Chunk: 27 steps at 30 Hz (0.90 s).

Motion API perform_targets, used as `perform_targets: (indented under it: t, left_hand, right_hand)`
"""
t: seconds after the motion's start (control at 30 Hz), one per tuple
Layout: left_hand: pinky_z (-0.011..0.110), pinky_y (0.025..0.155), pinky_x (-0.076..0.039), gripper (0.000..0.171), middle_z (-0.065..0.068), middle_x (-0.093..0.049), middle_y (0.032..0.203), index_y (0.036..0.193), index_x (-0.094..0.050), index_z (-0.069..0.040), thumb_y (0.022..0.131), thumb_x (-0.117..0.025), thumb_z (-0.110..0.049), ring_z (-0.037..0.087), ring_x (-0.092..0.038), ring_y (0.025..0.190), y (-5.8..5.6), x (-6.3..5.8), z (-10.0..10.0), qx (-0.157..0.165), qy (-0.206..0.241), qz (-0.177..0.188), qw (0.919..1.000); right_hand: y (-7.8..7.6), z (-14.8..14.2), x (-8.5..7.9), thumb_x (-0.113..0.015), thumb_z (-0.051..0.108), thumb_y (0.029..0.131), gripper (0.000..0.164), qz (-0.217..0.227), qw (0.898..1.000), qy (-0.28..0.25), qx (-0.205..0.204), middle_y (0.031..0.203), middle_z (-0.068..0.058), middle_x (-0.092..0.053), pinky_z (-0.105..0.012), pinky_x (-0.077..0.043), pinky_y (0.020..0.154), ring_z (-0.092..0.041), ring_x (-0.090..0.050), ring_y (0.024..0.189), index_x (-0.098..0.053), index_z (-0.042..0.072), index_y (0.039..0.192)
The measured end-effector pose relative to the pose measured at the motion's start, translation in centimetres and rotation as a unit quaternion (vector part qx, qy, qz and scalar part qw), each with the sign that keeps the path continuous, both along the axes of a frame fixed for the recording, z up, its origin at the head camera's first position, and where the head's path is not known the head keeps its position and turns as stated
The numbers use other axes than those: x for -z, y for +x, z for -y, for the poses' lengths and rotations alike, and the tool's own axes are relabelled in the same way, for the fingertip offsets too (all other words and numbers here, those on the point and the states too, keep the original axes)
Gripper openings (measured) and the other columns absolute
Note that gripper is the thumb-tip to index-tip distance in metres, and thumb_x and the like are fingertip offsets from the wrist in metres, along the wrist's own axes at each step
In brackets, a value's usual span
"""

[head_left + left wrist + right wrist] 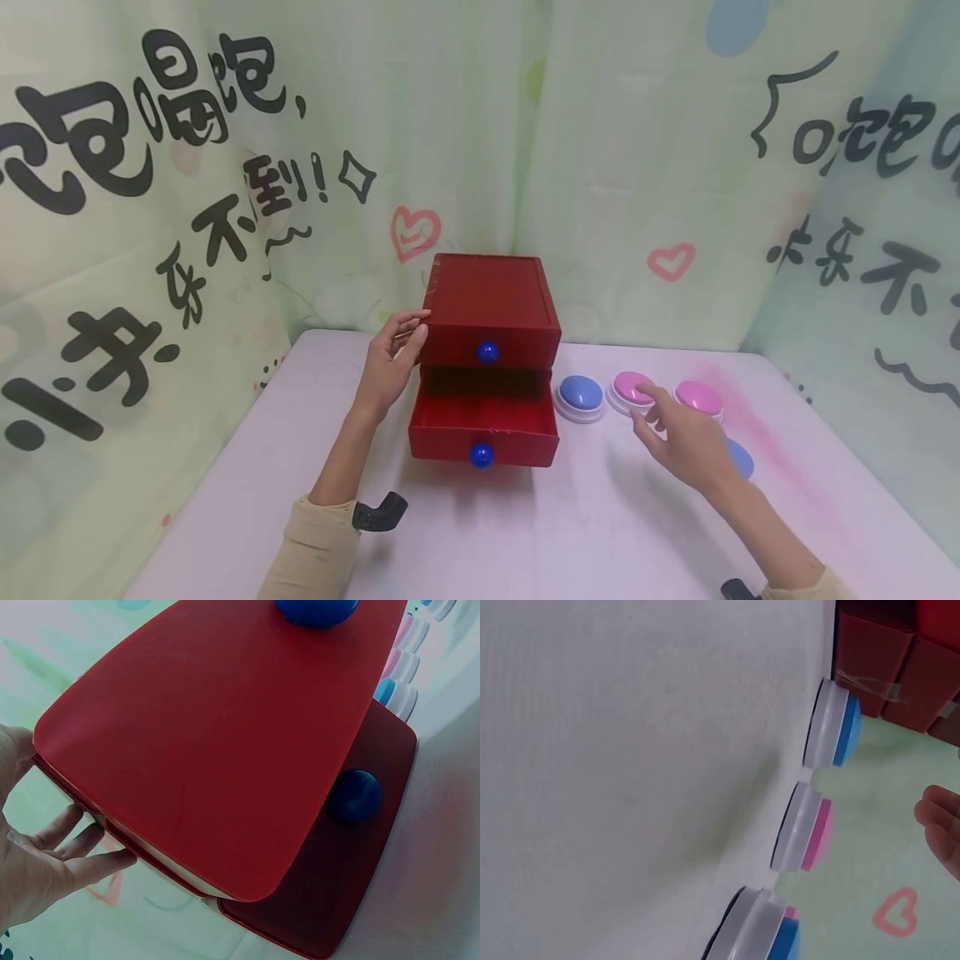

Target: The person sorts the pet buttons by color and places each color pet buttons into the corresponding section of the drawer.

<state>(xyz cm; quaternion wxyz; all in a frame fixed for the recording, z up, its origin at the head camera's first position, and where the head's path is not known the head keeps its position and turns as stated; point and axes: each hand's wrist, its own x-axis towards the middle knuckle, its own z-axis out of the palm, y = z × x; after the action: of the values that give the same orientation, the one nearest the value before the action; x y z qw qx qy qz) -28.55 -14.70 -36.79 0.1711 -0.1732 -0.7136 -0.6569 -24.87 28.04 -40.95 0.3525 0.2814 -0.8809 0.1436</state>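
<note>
A small red cabinet (491,292) with two drawers stands at the middle of the table. Its lower drawer (483,417) is pulled out, with a blue knob (482,455) on its front; the upper drawer (450,347) has a knob like it. My left hand (393,362) rests against the cabinet's left side, and in the left wrist view its extended fingers (97,866) touch the edge. Over a pink push button (630,387) hovers my right hand (693,442), its fingers loosely bent and holding nothing; the right wrist view shows these fingertips (941,817) apart from the buttons.
Right of the cabinet sits a blue button (581,392). Another pink button (699,397) lies farther right, and a second blue one (741,458) is partly hidden behind my right hand. Printed curtains (622,183) enclose the white table (570,533) at the back and sides.
</note>
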Motion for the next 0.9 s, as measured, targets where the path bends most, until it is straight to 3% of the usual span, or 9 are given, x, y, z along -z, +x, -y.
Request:
perform_targets:
  t: [0.23, 0.5, 0.67, 0.9]
  left_hand:
    - [0.047, 0.095, -0.058, 0.035, 0.012, -0.057, 0.135, 0.14, -0.058, -0.016, 0.105, -0.058, -0.023, 0.029, -0.06, 0.121, 0.1, -0.1, 0.0, -0.002, -0.003, -0.005, 1.0]
    - [0.049, 0.095, -0.057, 0.035, 0.012, -0.057, 0.135, 0.139, -0.058, -0.017, 0.105, -0.058, -0.024, 0.029, -0.059, 0.121, 0.1, -0.1, 0.0, -0.004, -0.006, -0.005, 1.0]
    - [0.049, 0.096, -0.056, 0.036, 0.012, -0.057, 0.137, 0.139, -0.058, -0.016, 0.105, -0.058, -0.024, 0.03, -0.059, 0.122, -0.1, -0.1, 0.0, -0.003, -0.008, -0.009, 0.9999]
    - [0.049, 0.097, -0.056, 0.036, 0.012, -0.056, 0.139, 0.14, -0.058, -0.016, 0.104, -0.058, -0.024, 0.03, -0.059, 0.123, 0.0, -0.1, 0.1, -0.002, -0.01, -0.009, 0.9999]
  right_hand:
    - [0.3, -1.9, 0.3, -0.078, 0.008, 0.078, 0.048, 0.018, 0.998, 0.011, 0.053, 0.073, -0.004, -0.07, -0.022, -0.04, 0.041, -0.014, -0.059, 0.051, -0.062, 0.002, 0.123]
    - [0.2, -4.8, 0.8, -0.074, 0.008, 0.082, 0.043, 0.063, 0.992, 0.005, 0.105, 0.076, -0.01, -0.073, -0.03, -0.045, 0.046, -0.025, -0.067, 0.06, -0.06, 0.002, 0.123]
    - [0.4, -6.9, 0.9, -0.07, 0.008, 0.084, 0.045, 0.105, 0.985, 0.001, 0.14, 0.08, -0.017, -0.072, -0.035, -0.046, 0.047, -0.025, -0.063, 0.055, -0.056, -0.003, 0.125]
    - [0.3, -9.0, 1.2, -0.071, 0.01, 0.086, 0.046, 0.138, 0.977, 0.011, 0.163, 0.08, -0.017, -0.069, -0.037, -0.047, 0.047, -0.021, -0.058, 0.055, -0.054, -0.006, 0.126]
